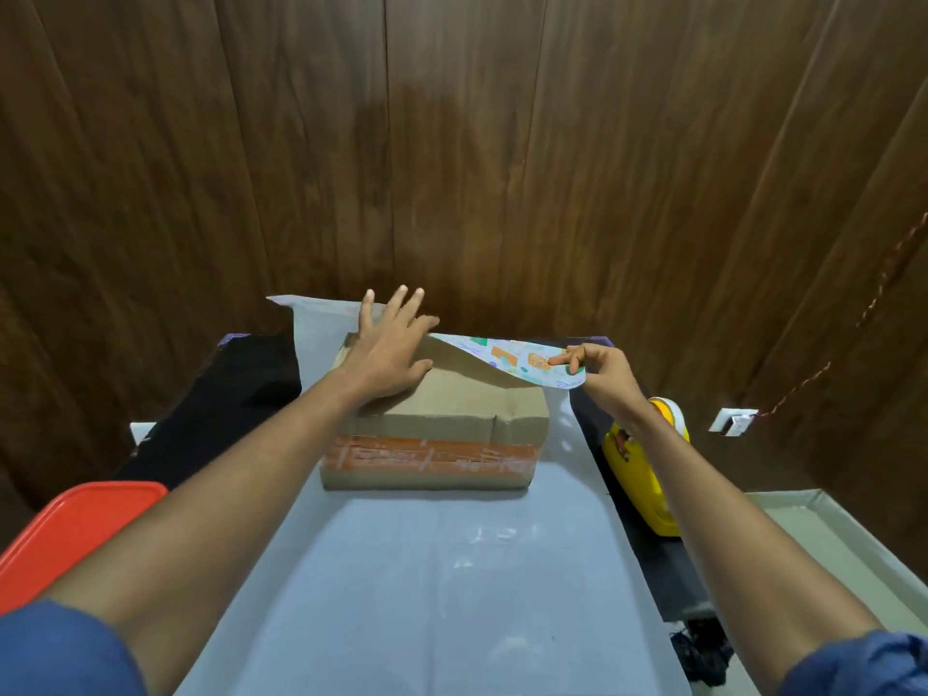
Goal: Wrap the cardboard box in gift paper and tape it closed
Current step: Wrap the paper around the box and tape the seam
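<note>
Head view: left hand [389,351] flat; right hand [600,366] pinching

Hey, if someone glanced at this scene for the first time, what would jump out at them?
First, the cardboard box in the middle, standing on the pale back of the gift paper, with an orange band across its near side. Next the hands: the left hand lies flat on the box's top, while the right hand pinches the paper's patterned far edge, lifted over the box. A yellow tape dispenser stands at right.

cardboard box [442,409]: matt brown, glossy orange tape | gift paper [427,570]: smooth sheen | wall [452,143]: dark wood grain
</note>
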